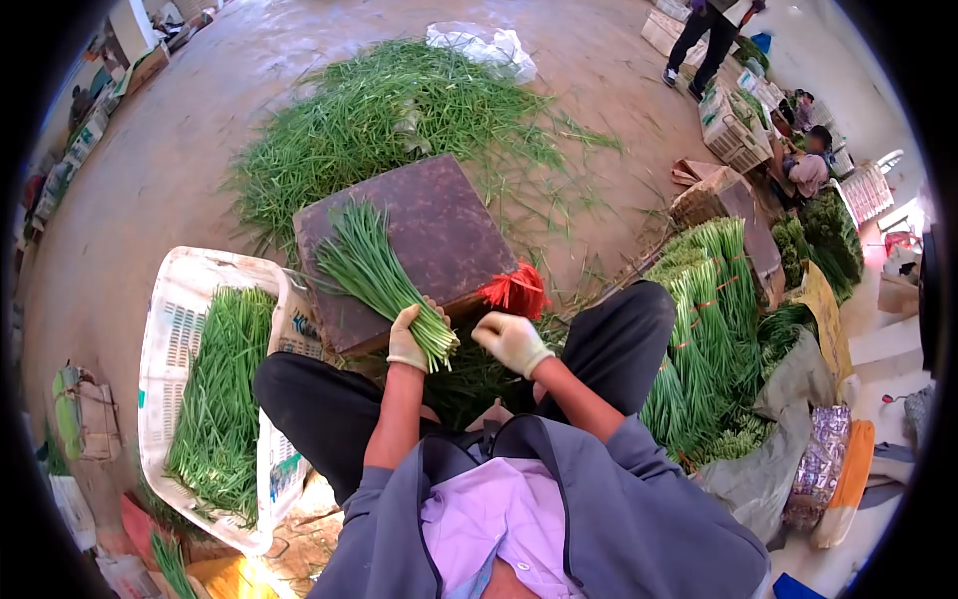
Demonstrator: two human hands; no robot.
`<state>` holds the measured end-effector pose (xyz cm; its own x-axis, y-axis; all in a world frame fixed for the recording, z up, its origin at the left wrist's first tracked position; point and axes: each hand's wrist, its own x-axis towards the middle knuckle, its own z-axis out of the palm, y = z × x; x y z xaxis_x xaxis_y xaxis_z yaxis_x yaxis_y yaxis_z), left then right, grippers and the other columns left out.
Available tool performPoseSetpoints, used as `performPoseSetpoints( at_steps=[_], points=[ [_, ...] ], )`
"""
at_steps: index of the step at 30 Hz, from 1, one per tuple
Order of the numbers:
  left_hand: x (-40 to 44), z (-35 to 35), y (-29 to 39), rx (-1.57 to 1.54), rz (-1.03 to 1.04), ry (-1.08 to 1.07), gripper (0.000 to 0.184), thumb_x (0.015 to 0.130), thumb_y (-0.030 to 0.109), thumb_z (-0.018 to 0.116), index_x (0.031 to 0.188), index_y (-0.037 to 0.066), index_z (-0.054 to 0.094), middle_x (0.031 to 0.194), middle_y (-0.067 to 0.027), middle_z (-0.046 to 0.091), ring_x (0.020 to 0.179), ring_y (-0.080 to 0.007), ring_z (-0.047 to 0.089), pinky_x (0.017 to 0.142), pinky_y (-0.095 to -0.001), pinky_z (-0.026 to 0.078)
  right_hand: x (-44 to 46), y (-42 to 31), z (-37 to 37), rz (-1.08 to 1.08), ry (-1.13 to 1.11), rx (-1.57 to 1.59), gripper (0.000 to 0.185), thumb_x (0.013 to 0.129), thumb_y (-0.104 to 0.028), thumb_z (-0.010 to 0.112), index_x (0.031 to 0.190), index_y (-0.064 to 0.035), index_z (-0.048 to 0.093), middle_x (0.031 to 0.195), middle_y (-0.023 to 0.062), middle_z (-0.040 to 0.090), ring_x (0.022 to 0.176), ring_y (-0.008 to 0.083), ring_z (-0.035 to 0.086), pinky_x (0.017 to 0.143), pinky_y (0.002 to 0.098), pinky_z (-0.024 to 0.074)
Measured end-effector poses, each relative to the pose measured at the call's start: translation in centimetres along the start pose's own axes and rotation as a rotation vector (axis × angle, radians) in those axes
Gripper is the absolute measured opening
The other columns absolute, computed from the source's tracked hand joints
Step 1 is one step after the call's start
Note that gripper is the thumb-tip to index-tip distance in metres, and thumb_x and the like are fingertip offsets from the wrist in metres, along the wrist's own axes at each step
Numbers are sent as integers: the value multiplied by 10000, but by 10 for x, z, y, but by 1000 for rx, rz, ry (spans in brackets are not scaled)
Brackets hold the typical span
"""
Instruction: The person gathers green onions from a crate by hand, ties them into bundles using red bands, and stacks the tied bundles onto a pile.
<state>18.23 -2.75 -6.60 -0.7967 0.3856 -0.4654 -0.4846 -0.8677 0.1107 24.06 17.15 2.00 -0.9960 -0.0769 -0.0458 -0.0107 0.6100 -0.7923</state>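
My left hand (407, 339), in a pale glove, is wrapped round a bunch of garlic chives (374, 265). Their pale cut ends point towards me, and the green tips lie across a dark brown block (439, 215). Just right of the cut ends is my right hand (514, 342), gloved too and apart from the bunch. Its fingers are curled together; whatever they may hold is too small to make out. A cluster of red ties (517, 292) hangs at the block's near right corner, close above my right hand.
A white plastic crate (150, 399) of loose greens stands at my left. Tied bunches (704, 319) are stacked at my right, beside a grey sheet (788, 399). Beyond the block lies a large heap of loose greens (399, 100). Two people (704, 45) are at the far right.
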Motion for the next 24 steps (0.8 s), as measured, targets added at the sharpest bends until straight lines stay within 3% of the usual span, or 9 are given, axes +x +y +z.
performPoseSetpoints(
  at_steps=[2,4,8,12,13,14,16,17,24],
  points=[
    [0,-2,0,-24,5,-6,250,855,148,634,1072,25,623,997,-98,677,939,-293,670,876,-475,555,-17,-17,6,101,-340,75,210,883,-225,692,916,-19,713,756,119,694,709,182,694,657,326,539],
    [1,0,-1,-1,29,-59,277,862,170,646,1096,25,612,1035,-110,666,951,-292,659,885,-471,551,-26,-29,17,-6,-571,57,240,865,-276,662,898,-48,730,754,143,698,718,272,694,694,365,538],
    [-8,8,-2,9,39,-115,364,880,231,642,1146,-13,595,1031,-162,662,914,-320,659,861,-510,551,-11,-26,43,-146,-498,6,282,856,-310,644,904,-46,731,801,183,691,772,352,673,727,411,529],
    [-6,6,1,23,75,-177,435,897,300,627,1169,-37,584,1019,-192,664,923,-344,661,844,-534,555,-7,-24,41,-175,-593,-93,284,841,-315,678,872,-37,726,811,177,682,795,336,670,748,410,522],
    [-6,6,0,26,93,-162,440,896,305,628,1169,-38,584,1008,-191,666,916,-344,664,839,-535,558,-10,-25,36,-188,-608,-163,329,874,-336,683,848,-9,697,762,149,676,665,281,661,635,379,522],
    [-6,6,1,20,96,-164,440,896,305,628,1169,-38,584,1008,-191,666,916,-344,664,839,-535,558,-12,-27,33,-188,-612,-168,329,874,-336,683,848,-9,697,762,149,676,665,281,661,635,379,522],
    [-7,6,0,19,76,-155,435,895,301,628,1167,-36,584,1006,-190,666,901,-343,666,832,-535,560,-17,-39,25,582,-545,445,343,923,-338,664,849,-3,646,729,97,644,552,177,599,503,304,470],
    [-7,6,0,34,67,-176,434,890,301,633,1162,-34,585,1003,-188,667,887,-341,669,828,-531,562,-16,-35,27,629,-471,601,322,953,-313,642,866,-6,600,732,72,605,526,102,536,450,231,412],
    [-6,3,1,9,74,-176,444,882,303,642,1157,-41,583,1007,-192,667,889,-348,669,828,-525,563,-18,-45,37,605,-402,681,200,930,-164,585,908,31,622,757,96,643,534,137,590,474,252,470]
  ],
)
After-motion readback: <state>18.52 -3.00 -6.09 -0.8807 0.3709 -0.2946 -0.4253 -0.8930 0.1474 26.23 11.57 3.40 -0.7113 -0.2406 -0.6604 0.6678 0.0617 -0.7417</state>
